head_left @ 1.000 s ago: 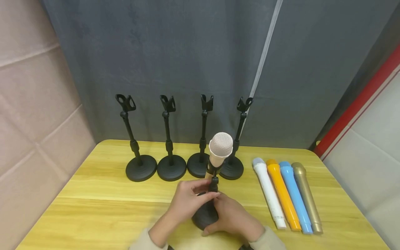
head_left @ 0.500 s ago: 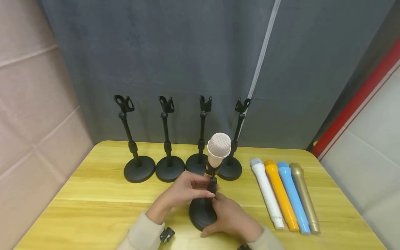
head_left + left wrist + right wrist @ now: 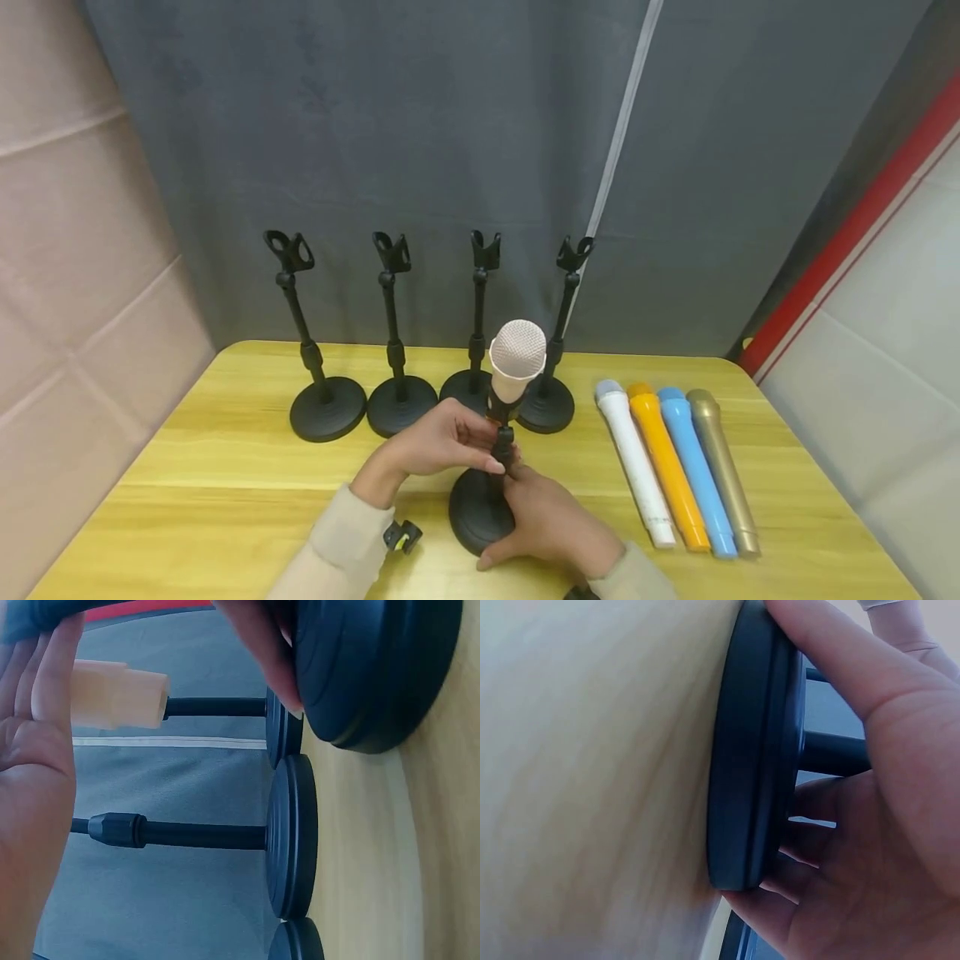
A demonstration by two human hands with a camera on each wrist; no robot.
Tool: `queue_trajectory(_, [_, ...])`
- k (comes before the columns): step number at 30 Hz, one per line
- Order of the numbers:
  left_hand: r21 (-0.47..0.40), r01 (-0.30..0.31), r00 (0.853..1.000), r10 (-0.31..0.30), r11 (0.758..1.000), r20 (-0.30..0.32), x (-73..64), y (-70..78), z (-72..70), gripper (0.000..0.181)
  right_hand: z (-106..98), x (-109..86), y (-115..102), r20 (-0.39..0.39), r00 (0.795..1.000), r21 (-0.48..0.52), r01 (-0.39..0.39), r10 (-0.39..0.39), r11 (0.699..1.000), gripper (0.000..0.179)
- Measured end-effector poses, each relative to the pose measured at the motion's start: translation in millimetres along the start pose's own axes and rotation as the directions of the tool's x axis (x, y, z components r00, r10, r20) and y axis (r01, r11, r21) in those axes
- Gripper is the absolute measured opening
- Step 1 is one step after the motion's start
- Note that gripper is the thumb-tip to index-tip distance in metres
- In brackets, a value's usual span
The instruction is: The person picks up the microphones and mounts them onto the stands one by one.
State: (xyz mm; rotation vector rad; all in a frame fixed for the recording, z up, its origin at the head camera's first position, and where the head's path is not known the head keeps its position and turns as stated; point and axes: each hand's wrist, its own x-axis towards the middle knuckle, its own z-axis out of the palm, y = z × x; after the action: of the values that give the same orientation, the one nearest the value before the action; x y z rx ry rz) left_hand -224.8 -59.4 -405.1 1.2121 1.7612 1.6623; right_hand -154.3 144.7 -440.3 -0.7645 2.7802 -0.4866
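A pale pinkish-white microphone point(image 3: 516, 362) sits in the clip of a black desk stand with a round base point(image 3: 480, 515) in the head view, its mesh head upward. My left hand point(image 3: 442, 442) pinches the upper part of this stand's pole, just below the clip. Lower down, my right hand point(image 3: 547, 521) grips the round base from the right, thumb at the near edge and fingers around the far side. The right wrist view shows the base point(image 3: 754, 765) between thumb and fingers, close to the tabletop; whether its whole underside touches cannot be told.
Behind stand several black stands with bare clips, such as the leftmost stand point(image 3: 327, 408). To the right lie a white microphone point(image 3: 637, 467), an orange microphone point(image 3: 669, 467), a blue microphone point(image 3: 697, 471) and a gold microphone point(image 3: 725, 471). A grey curtain point(image 3: 375, 125) hangs behind the table.
My left forearm has swung outward to the left and farther into view, its fingers still at the pole. My right hand stays on the base. The head view has shifted slightly to the right.
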Motion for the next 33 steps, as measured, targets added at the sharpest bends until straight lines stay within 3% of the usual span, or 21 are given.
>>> queue_trajectory(11, [-0.019,-0.03,0.999,0.03,0.999,0.037,-2.9,-6.4,-5.2,0.032,3,4.0,-2,0.002,1.0,-0.009,0.01,-0.01,1.0,0.119])
queue_trajectory(15, [-0.011,-0.024,0.999,0.024,1.0,0.023,-5.0,-6.9,-5.1,0.031,2,4.3,-4,0.008,1.0,-0.007,0.01,-0.01,1.0,0.12])
queue_trajectory(21, [0.017,0.039,0.997,-0.038,0.999,-0.072,-13.6,-1.2,0.0,0.037,2,5.6,-4,0.006,1.0,0.007,0.018,-0.018,1.0,0.118])
queue_trajectory(23, [0.025,0.087,0.989,-0.083,0.996,-0.12,-18.4,2.2,2.8,0.04,2,6.0,-3,-0.005,1.0,0.017,0.026,-0.026,1.0,0.117])
queue_trajectory(26, [0.124,0.165,0.971,-0.14,0.978,-0.192,-26.7,5.9,8.2,0.041,2,5.8,-1,-0.02,0.999,0.044,0.039,-0.038,0.998,0.117])
queue_trajectory(28, [0.256,0.22,0.96,-0.162,0.941,-0.229,-32.0,6.5,13.2,0.042,2,4.3,2,-0.027,0.999,0.071,0.046,-0.044,0.996,0.116])
queue_trajectory(29, [0.345,0.251,0.954,-0.171,0.904,-0.246,-34.2,7.0,16.3,0.044,1,3.1,3,-0.03,0.999,0.084,0.047,-0.045,0.995,0.115])
queue_trajectory(31, [0.507,0.309,0.942,-0.186,0.804,-0.279,-37.2,7.3,24.2,0.049,0,-0.1,6,-0.032,0.999,0.118,0.04,-0.036,0.992,0.112])
queue_trajectory(33, [0.623,0.37,0.925,-0.214,0.689,-0.314,-39.3,8.0,34.9,0.053,-3,-4.1,8,-0.033,0.999,0.141,0.025,-0.02,0.99,0.107])
